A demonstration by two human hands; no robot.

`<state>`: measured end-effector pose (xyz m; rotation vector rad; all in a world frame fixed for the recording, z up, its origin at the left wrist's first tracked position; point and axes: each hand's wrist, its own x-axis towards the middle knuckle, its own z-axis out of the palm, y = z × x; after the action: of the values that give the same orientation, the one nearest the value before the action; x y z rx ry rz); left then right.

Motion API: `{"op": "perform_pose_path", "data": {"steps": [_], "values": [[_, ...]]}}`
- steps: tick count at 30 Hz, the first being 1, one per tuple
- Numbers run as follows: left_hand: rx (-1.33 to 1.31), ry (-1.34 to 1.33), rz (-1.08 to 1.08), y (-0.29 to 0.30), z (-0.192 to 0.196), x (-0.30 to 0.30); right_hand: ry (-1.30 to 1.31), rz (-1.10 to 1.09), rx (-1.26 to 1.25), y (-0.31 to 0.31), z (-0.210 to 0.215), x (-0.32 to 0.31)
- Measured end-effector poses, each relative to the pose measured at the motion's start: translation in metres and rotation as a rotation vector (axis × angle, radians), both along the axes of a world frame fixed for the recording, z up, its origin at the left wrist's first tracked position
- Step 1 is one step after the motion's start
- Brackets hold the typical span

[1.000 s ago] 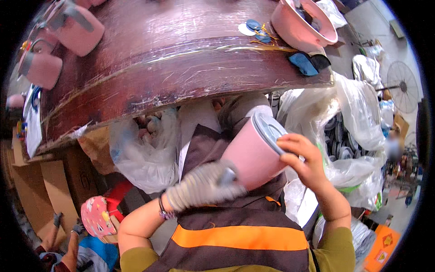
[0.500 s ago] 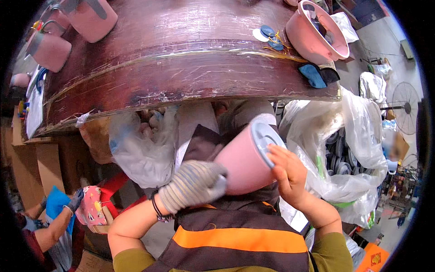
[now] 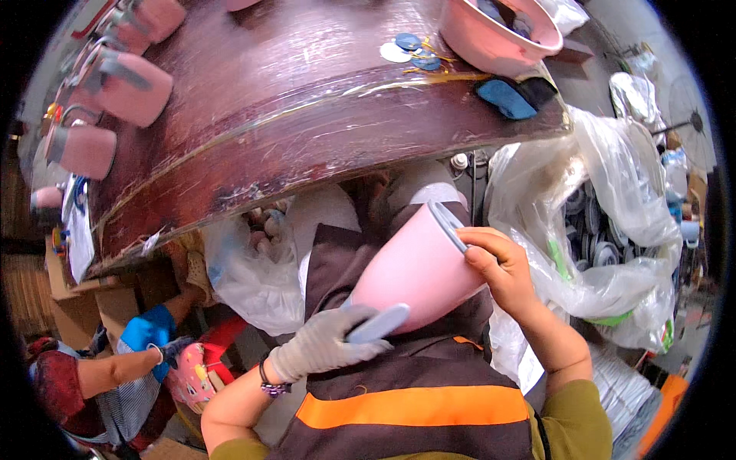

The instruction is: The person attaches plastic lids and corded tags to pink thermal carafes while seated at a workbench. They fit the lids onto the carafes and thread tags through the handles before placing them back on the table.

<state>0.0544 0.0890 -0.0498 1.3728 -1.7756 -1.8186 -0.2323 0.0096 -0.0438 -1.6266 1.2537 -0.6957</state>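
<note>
A pink plastic jug (image 3: 418, 268) lies tilted across my lap, its grey-rimmed top pointing up and to the right. My left hand (image 3: 326, 345), in a pale knitted glove, is closed round the jug's grey handle (image 3: 379, 323) near the lower end of the body. Bare, my right hand (image 3: 502, 268) pinches the grey lid (image 3: 448, 226) at its edge, fingers over the top and thumb against the side. The lid's face is turned mostly out of sight.
Several pink jugs (image 3: 136, 90) stand at the table's (image 3: 307, 115) left. A pink basin (image 3: 498, 46), round tags (image 3: 414, 52) and a blue-black cloth piece (image 3: 512, 98) are at its right. A plastic bag of grey parts (image 3: 529, 176) sits right; a co-worker's arm (image 3: 115, 372) shows left.
The jug has turned, so its lid's face shows less. My right hand has gone from lying across the lid to pinching its edge. The view has shifted, and the co-worker's arms have moved.
</note>
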Motion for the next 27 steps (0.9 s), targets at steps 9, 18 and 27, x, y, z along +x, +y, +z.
{"op": "perform_pose_path", "data": {"steps": [9,18,27], "values": [[-1.493,-0.452,0.085,-0.045,0.056,0.034,0.211,-0.205,0.886,0.026,-0.113,-0.154],[-1.022,-0.001,0.564,-0.08,-0.008,-0.029,0.546,0.104,0.95,0.115,-0.253,-0.25],[-0.807,-0.142,0.438,-0.103,-0.034,-0.021,1.065,0.164,0.736,0.194,-0.365,-0.265]]}}
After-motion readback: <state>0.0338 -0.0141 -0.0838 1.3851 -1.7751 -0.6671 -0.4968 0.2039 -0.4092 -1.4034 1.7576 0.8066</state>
